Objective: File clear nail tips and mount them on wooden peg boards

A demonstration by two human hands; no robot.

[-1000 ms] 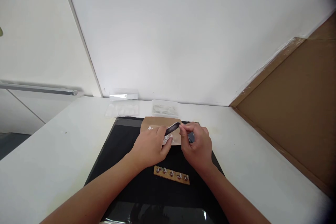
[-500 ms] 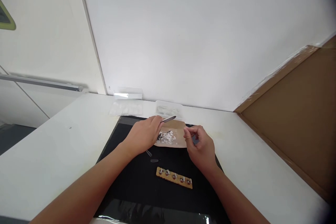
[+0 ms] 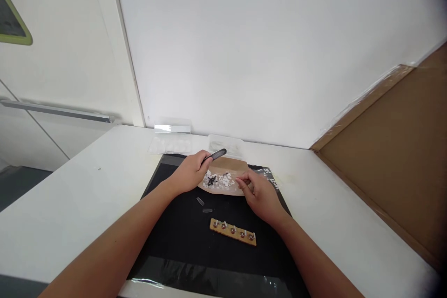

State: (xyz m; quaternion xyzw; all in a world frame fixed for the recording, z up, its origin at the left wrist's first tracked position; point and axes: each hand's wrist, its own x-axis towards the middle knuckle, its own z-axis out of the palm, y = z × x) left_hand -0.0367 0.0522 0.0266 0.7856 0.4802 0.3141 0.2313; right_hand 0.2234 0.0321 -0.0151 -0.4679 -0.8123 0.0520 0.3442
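My left hand is closed around a slim dark tool with a rounded end, which points up and to the right; it could be a nail file. Beside both hands lies a brown paper tray holding many small white pieces and a black tangled bit. My right hand has thumb and fingers pinched together over the tray's right side; whatever is between them is too small to make out. Two clear nail tips rest on the mat below the tray.
A wooden strip with several round metallic studs lies on the black mat. Behind stand a clear plastic box and a clear tray. Small white strips sit at the mat's far right corner. Cardboard rises at right.
My right hand has moved left over the paper tray. My left hand has shifted a little left and the tool has turned, uncovering more white pieces. The view has shifted slightly.
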